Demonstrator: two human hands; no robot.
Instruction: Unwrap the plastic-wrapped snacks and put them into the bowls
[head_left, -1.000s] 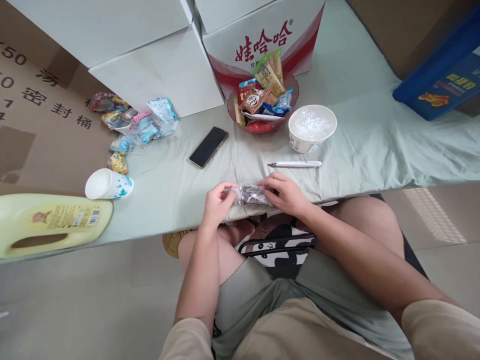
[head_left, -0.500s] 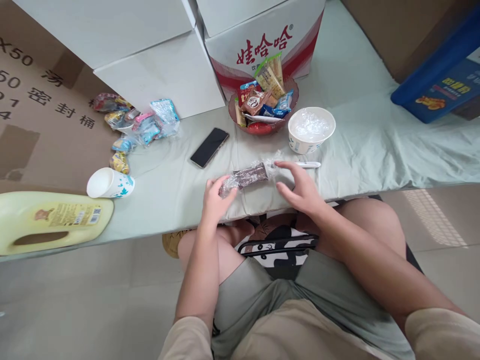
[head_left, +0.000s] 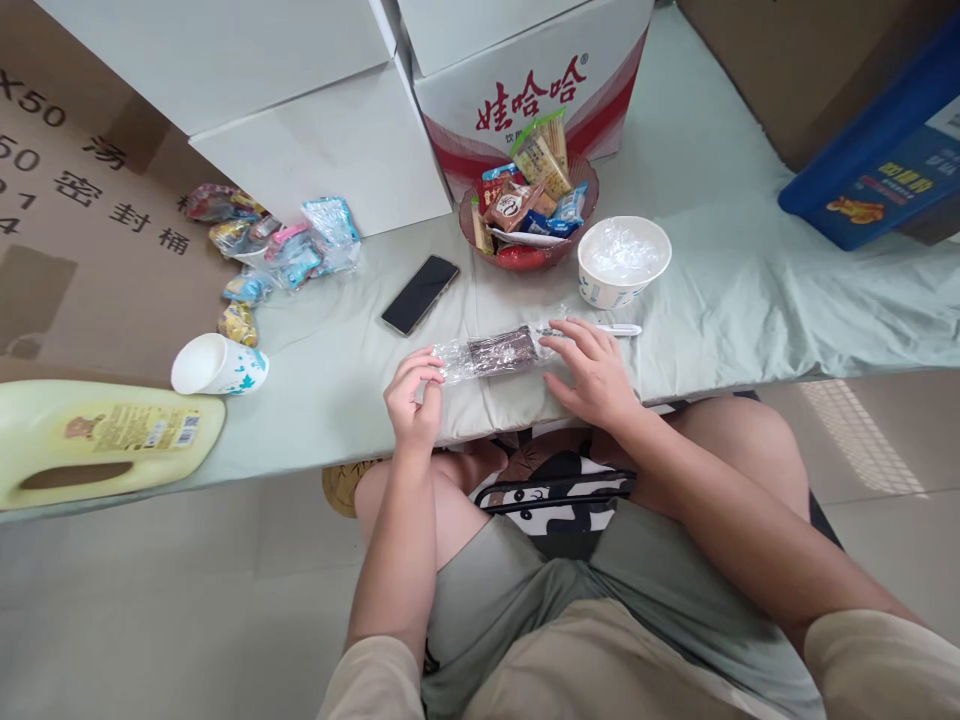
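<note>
A dark brown packaged snack (head_left: 502, 350) lies on the covered table in front of me, with clear plastic film (head_left: 454, 362) around it and stretching out to both sides. My left hand (head_left: 415, 402) is at the film's left end, fingers and thumb closed on its edge. Over the right end is my right hand (head_left: 589, 372), its fingers apart and fingertips at the film; whether they press on it I cannot tell. Just beyond that hand a thin white tool (head_left: 624, 330) lies partly hidden under the fingers.
Behind are a phone (head_left: 420, 295), a red glass bowl (head_left: 525, 258) of packaged snacks and a paper bowl (head_left: 622, 270) holding crumpled clear film. At left stand wrapped snacks (head_left: 292, 250), a tipped paper cup (head_left: 221, 365) and a yellow jug (head_left: 112, 435). White boxes (head_left: 315, 150) line the back.
My left hand has moved left, and the film's bunched left end is now spread out flatter. The fingers of my right hand have shifted slightly left over the film's right end.
</note>
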